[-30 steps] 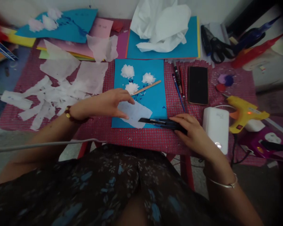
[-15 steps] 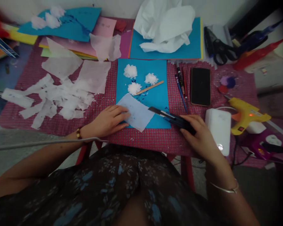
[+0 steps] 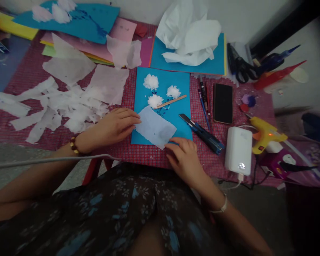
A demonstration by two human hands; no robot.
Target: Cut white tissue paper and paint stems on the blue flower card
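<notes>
A thin white piece of tissue paper (image 3: 157, 128) lies aslant over the lower part of a blue sheet (image 3: 181, 80). My left hand (image 3: 114, 124) rests at the paper's left corner, fingers stretched out and touching its edge. At the lower right corner of the paper is my right hand (image 3: 185, 158), its fingers apart and the fingertips at the edge. To its right, a utility knife (image 3: 202, 134) lies loose, blade toward the blue sheet. Above the tissue paper, three fluffy white paper flowers (image 3: 155, 101) and a flat wooden stick (image 3: 172, 101) lie on the sheet.
Torn white paper strips (image 3: 53, 103) cover the table's left side. Crumpled white paper (image 3: 194, 35) sits at the back. To the right are a phone (image 3: 223, 103), scissors (image 3: 244, 67), a white power bank (image 3: 238, 149) and a yellow glue gun (image 3: 266, 133) with its light on.
My right hand has let go of the utility knife, which now lies on the right, and has moved left to the tissue paper. My left hand stays at the paper's left side.
</notes>
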